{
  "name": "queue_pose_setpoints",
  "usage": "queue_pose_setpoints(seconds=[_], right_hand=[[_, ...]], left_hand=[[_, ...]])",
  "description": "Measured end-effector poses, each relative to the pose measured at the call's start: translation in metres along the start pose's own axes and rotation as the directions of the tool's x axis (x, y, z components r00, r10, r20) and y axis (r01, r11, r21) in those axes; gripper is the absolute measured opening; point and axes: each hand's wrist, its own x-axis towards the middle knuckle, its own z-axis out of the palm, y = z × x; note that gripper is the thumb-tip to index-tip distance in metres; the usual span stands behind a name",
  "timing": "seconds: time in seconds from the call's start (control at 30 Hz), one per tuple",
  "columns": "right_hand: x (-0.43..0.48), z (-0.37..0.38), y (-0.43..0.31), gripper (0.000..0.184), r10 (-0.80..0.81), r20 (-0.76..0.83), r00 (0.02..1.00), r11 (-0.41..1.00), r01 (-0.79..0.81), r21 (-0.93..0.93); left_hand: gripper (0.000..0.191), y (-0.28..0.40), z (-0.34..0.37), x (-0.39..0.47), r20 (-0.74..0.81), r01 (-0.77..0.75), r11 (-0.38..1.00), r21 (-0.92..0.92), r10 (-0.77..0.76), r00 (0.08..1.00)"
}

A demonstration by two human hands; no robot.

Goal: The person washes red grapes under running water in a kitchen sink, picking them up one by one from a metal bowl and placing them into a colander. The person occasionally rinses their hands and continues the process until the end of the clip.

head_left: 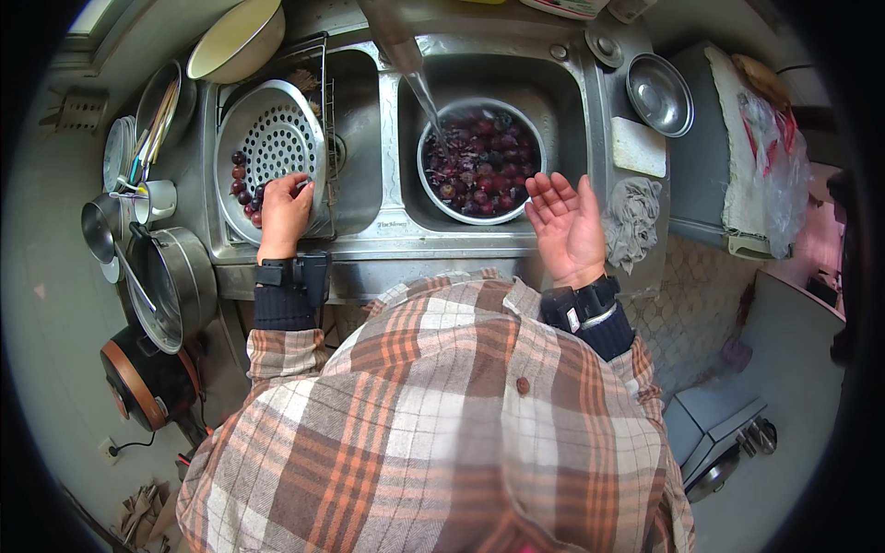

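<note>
My left hand is over the lower right part of a perforated metal colander, its fingers curled down at dark red grapes; whether it grips one is hidden. More grapes lie along the colander's left side. My right hand is held palm up with fingers apart and nothing in it, beside the lower right rim of a round metal bowl. That bowl stands in the right sink basin, full of dark grapes in water. A faucet runs water into it.
A wire rack is under the colander on the left basin. A cream basin, a white mug and a steel pot are at left. To the right are a metal bowl, a white board and a grey cloth.
</note>
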Motion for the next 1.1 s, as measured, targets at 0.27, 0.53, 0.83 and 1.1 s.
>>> queue_pose_setpoints(seconds=[0.27, 0.53, 0.83, 1.1], right_hand=[[0.001, 0.000, -0.001, 0.038, -0.004, 0.002, 1.000, 1.000, 0.004, 0.010], [0.002, -0.001, 0.001, 0.040, 0.014, 0.020, 1.000, 1.000, -0.014, 0.014], [0.002, -0.004, -0.007, 0.039, -0.012, 0.007, 1.000, 0.999, 0.012, 0.042], [0.001, -0.003, -0.007, 0.040, -0.011, 0.010, 1.000, 1.000, 0.011, 0.030]], left_hand=[[0.025, 0.071, -0.027, -0.007, -0.212, -0.198, 0.953, 0.227, 0.247, 0.945], [0.023, 0.146, 0.060, -0.017, 0.561, -0.452, 0.866, -0.214, 0.488, 0.668], [0.026, 0.159, 0.168, 0.008, 0.761, -0.605, 0.751, 0.265, 0.222, 0.609], [0.029, 0.159, 0.170, -0.001, 0.802, -0.652, 0.728, 0.212, 0.251, 0.541]])
